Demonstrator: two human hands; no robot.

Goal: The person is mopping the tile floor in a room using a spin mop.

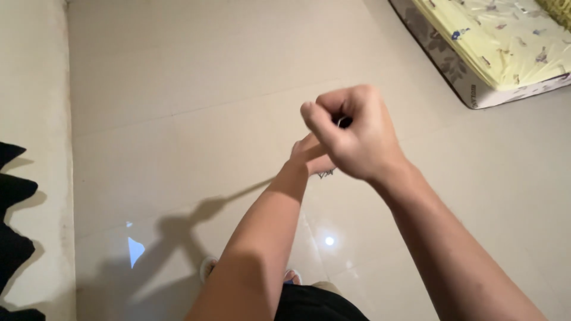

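Right hand (357, 137) is fisted around a small dark object (344, 122), barely visible. Left hand (310, 156) lies directly beneath that fist, touching it; its grip cannot be determined.

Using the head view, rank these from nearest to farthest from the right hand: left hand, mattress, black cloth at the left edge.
From the right hand:
1. Left hand, touching, just behind it.
2. Mattress, upper right corner.
3. Black cloth, far left edge by the wall.

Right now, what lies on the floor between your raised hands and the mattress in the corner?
Nothing: the head view shows bare tiled floor between the right hand and the mattress.
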